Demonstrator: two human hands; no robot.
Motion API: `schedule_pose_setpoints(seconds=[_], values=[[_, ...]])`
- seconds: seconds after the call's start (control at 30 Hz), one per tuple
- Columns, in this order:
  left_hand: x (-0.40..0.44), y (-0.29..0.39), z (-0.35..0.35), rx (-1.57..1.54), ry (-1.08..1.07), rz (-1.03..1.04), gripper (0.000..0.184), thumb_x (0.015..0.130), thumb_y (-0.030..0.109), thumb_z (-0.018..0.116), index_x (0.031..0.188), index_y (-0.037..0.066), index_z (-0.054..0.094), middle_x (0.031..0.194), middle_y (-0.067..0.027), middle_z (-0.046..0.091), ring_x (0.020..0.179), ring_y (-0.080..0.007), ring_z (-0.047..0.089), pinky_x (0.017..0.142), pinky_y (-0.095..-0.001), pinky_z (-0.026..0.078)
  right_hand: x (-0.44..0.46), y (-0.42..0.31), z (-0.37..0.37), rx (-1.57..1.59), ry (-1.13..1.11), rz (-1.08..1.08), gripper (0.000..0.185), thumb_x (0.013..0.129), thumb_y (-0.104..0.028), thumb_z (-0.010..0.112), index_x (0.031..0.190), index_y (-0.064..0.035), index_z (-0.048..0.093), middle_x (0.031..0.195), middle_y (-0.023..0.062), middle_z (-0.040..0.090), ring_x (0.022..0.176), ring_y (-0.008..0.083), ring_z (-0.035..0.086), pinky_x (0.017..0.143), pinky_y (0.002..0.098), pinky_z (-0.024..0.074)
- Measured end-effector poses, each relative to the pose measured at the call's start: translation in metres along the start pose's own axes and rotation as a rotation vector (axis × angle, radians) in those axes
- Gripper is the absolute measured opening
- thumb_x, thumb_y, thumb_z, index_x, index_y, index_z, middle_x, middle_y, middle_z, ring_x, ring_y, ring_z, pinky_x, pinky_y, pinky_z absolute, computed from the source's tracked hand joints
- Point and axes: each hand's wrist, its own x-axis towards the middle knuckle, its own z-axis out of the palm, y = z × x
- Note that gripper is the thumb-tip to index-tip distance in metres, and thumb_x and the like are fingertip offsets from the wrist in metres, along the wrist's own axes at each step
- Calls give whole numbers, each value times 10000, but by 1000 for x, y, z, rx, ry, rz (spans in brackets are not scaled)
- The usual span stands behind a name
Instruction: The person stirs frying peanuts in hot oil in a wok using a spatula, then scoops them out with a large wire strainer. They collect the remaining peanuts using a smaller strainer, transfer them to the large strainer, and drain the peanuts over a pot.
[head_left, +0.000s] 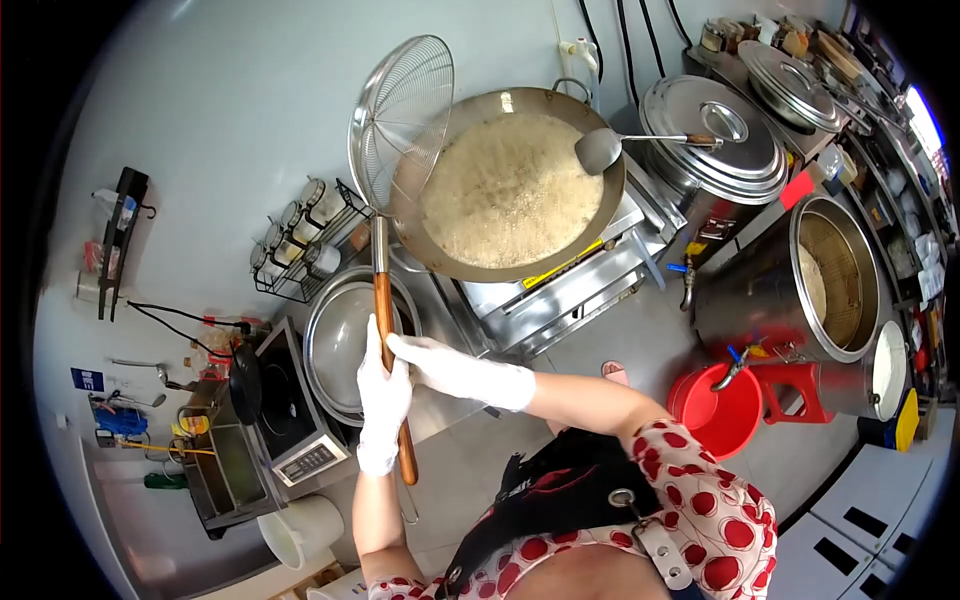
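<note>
A large wire-mesh skimmer (410, 110) with a wooden handle is held up, its basket raised above the left rim of the wok. My left hand (382, 405), in a white glove, is wrapped round the handle. Just above and beside it, my right hand (455, 370), also gloved, has its fingers closed at the same handle. Cloudy, bubbling liquid fills the wide wok (608, 215) on the stove. A metal spatula (600, 152) rests across the wok's right side, its handle reaching over the neighbouring pot. Below the skimmer, nested metal bowls (340, 345) stand on the counter.
Lidded steel pot (715, 135) stands right of the wok. A tall steel barrel with a tap (745, 300) and a red bucket (715, 400) are at the right. Left are a wire rack of jars (300, 240), an induction cooker (290, 400) and a sink (235, 465).
</note>
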Motion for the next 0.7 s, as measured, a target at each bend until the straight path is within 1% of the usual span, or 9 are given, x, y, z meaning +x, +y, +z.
schedule_pose_setpoints(seconds=[0.07,0.13,0.23,0.27,0.37,0.5,0.57,0.6,0.7], values=[[7,-5,1,103,31,88,576,863,49,537,1412,22,365,1032,-247,618,907,-368,631,788,-386,498,29,-8,7,142,-49,-29,325,955,-320,573,1081,-21,593,987,71,634,861,149,616,774,272,516],[17,-15,-2,253,45,148,535,864,80,538,1378,28,401,1041,-258,621,923,-419,618,793,-434,494,43,-14,11,193,-18,-21,323,939,-331,593,1032,-23,611,954,83,648,838,140,617,782,256,502],[22,-2,-7,292,49,98,519,861,86,544,1360,11,425,1021,-273,630,936,-408,627,819,-393,493,48,-23,10,220,-24,4,297,920,-300,623,992,-12,615,948,97,658,827,148,619,802,268,498],[23,1,-7,309,64,90,521,856,91,548,1355,5,425,968,-272,640,912,-413,632,807,-415,498,48,-26,10,209,-16,21,292,919,-293,624,995,-12,612,953,99,657,831,153,619,806,272,499],[25,10,-7,331,25,58,507,851,91,547,1335,-12,434,935,-281,639,898,-427,630,789,-437,499,49,-26,7,235,-5,44,283,919,-282,622,1003,-11,607,957,100,654,847,167,619,814,284,498],[21,17,-1,357,-43,29,494,850,83,536,1320,-29,432,934,-298,631,902,-436,623,779,-448,498,39,-26,-3,306,-21,80,278,922,-281,616,996,-13,605,936,95,648,863,175,618,815,286,498],[17,21,6,338,-63,-12,491,852,85,534,1316,-35,428,931,-302,628,897,-440,622,776,-448,498,26,-28,-4,259,24,98,280,933,-301,595,990,-27,605,912,82,643,850,164,619,803,277,502],[16,18,10,377,-93,3,570,838,51,534,1369,-34,346,869,-293,607,815,-420,627,692,-453,506,21,-29,-6,240,26,104,278,933,-304,595,994,-33,602,911,79,643,845,160,621,798,275,507],[3,23,24,325,-71,-15,538,842,44,537,1352,-33,383,966,-308,601,880,-467,603,787,-450,491,3,-29,-9,144,112,107,298,932,-340,584,982,-47,610,907,58,636,827,137,604,767,253,488]])
